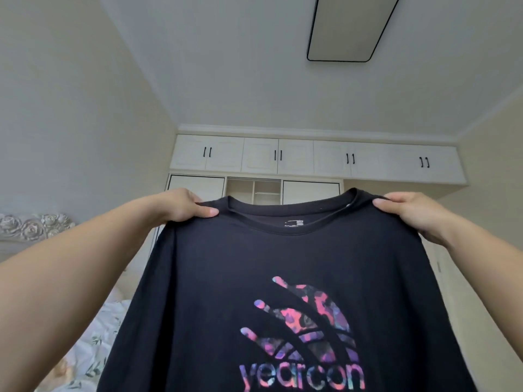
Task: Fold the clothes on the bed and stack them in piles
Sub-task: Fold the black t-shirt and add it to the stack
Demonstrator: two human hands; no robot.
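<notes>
A black T-shirt (268, 264) with a pink and purple print and the word "yearcon" hangs spread out in front of me, raised high with its front facing me. My left hand (184, 206) pinches its left shoulder beside the collar. My right hand (410, 212) pinches the right shoulder. The shirt's lower part runs out of the bottom of the view and hides most of the bed.
A strip of the bed (93, 343) with white leaf-patterned bedding shows at lower left, below a carved headboard (31, 226). A cream wardrobe (311, 159) with overhead cupboards stands behind the shirt. A long ceiling light (351, 29) is above.
</notes>
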